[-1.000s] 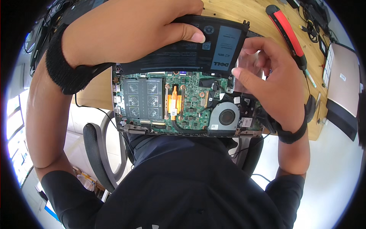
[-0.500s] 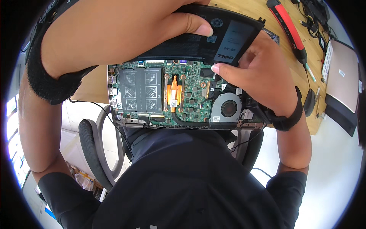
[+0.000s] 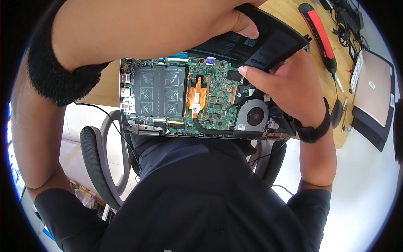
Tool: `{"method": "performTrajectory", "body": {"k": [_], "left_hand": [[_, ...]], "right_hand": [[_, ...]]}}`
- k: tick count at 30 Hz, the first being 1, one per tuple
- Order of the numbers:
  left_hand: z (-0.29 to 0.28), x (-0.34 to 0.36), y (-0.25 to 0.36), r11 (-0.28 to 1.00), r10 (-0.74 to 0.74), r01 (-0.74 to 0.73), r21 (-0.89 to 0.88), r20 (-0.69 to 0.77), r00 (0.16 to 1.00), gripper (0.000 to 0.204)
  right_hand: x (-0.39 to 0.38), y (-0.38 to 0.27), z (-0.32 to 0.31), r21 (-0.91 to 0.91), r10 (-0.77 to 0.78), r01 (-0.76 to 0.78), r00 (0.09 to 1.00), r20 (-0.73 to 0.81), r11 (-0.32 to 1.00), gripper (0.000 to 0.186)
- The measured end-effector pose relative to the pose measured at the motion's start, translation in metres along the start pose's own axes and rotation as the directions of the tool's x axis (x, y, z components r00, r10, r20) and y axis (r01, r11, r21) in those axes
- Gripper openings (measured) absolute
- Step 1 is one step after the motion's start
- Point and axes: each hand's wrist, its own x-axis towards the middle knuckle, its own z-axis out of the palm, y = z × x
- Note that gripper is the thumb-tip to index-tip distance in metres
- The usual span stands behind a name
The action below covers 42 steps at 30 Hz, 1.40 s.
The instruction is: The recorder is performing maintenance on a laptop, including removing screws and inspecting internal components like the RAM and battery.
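An opened laptop base [image 3: 216,96] lies before me, its green circuit board showing. A copper heat pipe [image 3: 197,92] runs to a round cooling fan [image 3: 256,116]. Tilted up over the far part of the base is a long black laptop battery [image 3: 235,46]. My left hand [image 3: 235,21] grips it, thumb on the label side and fingers hidden behind. Close to the battery's lower right edge is my right hand [image 3: 294,88]. Its thumb tip touches near a black tab [image 3: 236,75] on the board; the other fingers curl out of sight behind the battery's end.
A red and black electric screwdriver [image 3: 319,35] lies on the wooden table [image 3: 341,69] at the far right. Tangled black cables [image 3: 342,29] are beyond it. Further right rests a laptop cover panel [image 3: 372,86]. Below left stands a chair armrest [image 3: 98,164].
The battery has shifted right and slightly nearer in my left hand, uncovering more of the board's far edge. My right thumb stays by the black tab. The whole view has shifted a little.
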Motion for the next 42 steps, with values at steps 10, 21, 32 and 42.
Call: {"method": "performTrajectory", "body": {"k": [10, 21, 32, 42], "left_hand": [[0.001, 0.003, 0.007, 0.997, -0.052, 0.051, -0.058, -0.018, 0.998, 0.026], [0.012, 0.000, 0.005, 0.988, 0.030, -0.034, -0.154, -0.032, 0.999, 0.026], [0.007, -0.016, 0.004, 0.984, 0.040, -0.057, -0.170, -0.099, 0.994, 0.026], [0.008, 0.000, -0.012, 0.962, 0.030, -0.039, -0.270, -0.038, 0.999, 0.027]], "right_hand": [[-0.001, -0.002, -0.005, 0.045, -0.030, 0.030, 1.000, -0.006, 0.999, 0.041], [-0.001, 0.006, -0.004, 0.057, -0.129, 0.132, 0.990, -0.050, 0.990, 0.037], [0.003, 0.007, -0.005, -0.076, -0.101, 0.101, 0.995, -0.002, 0.992, 0.033], [-0.009, 0.015, -0.014, -0.145, -0.436, 0.418, 0.891, -0.125, 0.897, 0.032]]}}
